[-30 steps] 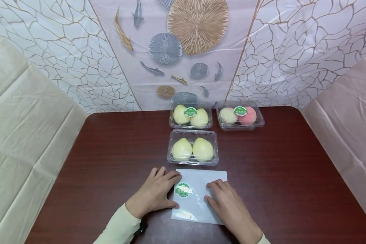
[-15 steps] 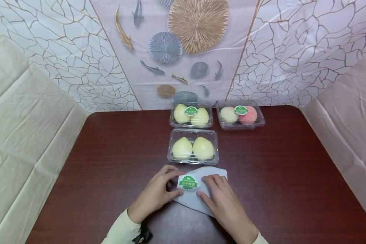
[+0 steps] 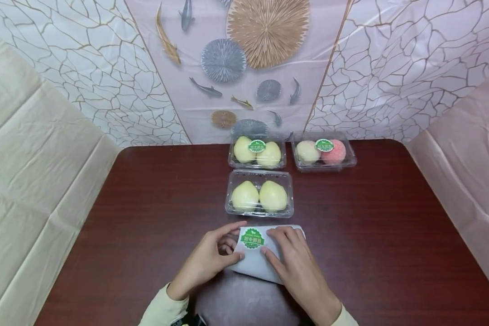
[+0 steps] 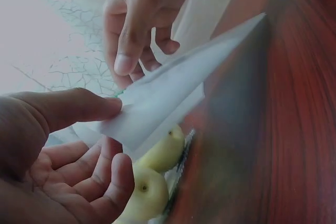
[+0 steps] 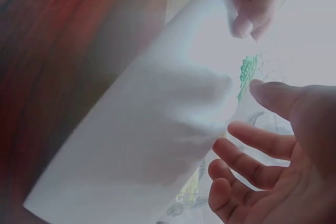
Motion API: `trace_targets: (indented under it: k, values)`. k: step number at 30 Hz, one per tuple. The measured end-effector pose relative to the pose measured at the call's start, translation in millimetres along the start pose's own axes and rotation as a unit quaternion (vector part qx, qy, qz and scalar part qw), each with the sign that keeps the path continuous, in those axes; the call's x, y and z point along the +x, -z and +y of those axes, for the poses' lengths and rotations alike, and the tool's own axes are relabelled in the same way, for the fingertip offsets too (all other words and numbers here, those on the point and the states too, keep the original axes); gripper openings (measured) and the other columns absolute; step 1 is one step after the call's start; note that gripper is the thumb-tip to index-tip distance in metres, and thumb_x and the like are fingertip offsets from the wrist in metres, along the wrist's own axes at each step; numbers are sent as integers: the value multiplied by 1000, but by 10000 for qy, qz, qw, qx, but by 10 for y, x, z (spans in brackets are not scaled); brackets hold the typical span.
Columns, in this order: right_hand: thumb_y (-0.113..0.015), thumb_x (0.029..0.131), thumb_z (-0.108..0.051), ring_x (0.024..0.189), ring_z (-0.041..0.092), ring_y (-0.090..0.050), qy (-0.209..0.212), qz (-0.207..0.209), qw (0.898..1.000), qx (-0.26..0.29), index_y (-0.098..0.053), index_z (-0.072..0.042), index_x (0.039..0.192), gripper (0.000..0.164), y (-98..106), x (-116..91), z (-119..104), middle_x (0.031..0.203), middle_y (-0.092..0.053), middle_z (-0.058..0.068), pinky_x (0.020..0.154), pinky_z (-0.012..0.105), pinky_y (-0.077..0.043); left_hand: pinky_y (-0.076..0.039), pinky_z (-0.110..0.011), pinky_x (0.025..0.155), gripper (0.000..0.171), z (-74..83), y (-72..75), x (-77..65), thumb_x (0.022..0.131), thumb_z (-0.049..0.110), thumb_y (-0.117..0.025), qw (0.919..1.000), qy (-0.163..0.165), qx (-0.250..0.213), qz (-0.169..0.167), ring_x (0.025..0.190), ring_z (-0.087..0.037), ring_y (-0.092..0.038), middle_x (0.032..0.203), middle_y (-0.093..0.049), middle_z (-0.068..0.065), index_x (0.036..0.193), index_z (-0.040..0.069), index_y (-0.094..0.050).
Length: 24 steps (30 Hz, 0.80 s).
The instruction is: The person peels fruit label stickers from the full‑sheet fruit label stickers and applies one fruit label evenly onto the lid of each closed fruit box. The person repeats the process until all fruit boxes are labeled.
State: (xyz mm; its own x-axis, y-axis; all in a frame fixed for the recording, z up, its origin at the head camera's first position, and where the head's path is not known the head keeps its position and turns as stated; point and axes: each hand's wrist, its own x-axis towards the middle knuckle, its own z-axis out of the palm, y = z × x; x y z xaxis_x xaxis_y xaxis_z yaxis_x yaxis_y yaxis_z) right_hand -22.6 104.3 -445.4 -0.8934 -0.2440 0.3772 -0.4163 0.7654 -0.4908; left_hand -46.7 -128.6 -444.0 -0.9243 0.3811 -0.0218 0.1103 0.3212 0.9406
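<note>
A white backing sheet (image 3: pixel 254 267) with one green sticker (image 3: pixel 251 238) is lifted off the dark red table (image 3: pixel 146 203) and curled between my two hands. My left hand (image 3: pixel 230 246) pinches its left edge, thumb on top and fingers beneath, as the left wrist view shows on the sheet (image 4: pixel 173 93). On the sheet's other side my right hand (image 3: pixel 269 242) holds it right beside the sticker. In the right wrist view the thumb sits by the sticker (image 5: pixel 245 74), with the fingers curled behind the sheet (image 5: pixel 157 129). Just beyond the sheet lies a clear box of two yellow pears (image 3: pixel 259 194) with no sticker.
Two more clear fruit boxes stand at the table's back edge. One holds yellow pears (image 3: pixel 257 151), the other a peach pair (image 3: pixel 323 151); each carries a green sticker. Cloth-draped walls close in the left, back and right.
The sheet lay flat on the table a second ago. Both hands have lifted and curled it, bringing the sticker up and toward the pear box.
</note>
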Motion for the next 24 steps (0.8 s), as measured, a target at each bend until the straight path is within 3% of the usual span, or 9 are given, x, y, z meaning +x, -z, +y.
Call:
trace_targets:
  k: [4,11,18,24]
  values:
    - [-89,87,-19,104,21,-58,85,40,9998,170,-72,-8,118,37,18,29,-20,113,-67,2,89,41,-53,-55,-25,73,65,27,-9,-16,85,-5,-82,9999,-32,113,81,81,-6,-68,120,-70,-13,146,6,-62]
    - [-87,90,-19,103,17,-56,-25,-184,9988,454,-74,-9,121,35,40,111,-68,113,-66,-1,85,38,-53,-51,-24,57,69,72,-55,-49,86,-5,-82,9985,90,487,232,75,-5,-65,121,-69,-7,147,18,-63]
    - [-89,86,-12,102,16,-56,76,3,9986,530,-76,-10,113,31,33,168,-102,109,-65,-1,84,36,-52,-53,-26,62,71,38,-103,-59,85,-5,-84,9981,-9,522,342,73,-6,-64,92,-67,1,147,21,-63]
    - [-89,85,-8,97,14,-55,27,4,9984,572,-77,-13,106,25,34,193,-118,103,-64,-3,81,34,-52,-54,-30,68,77,24,-144,-89,82,-3,-86,9975,-83,529,457,69,-5,-62,77,-66,8,150,22,-60]
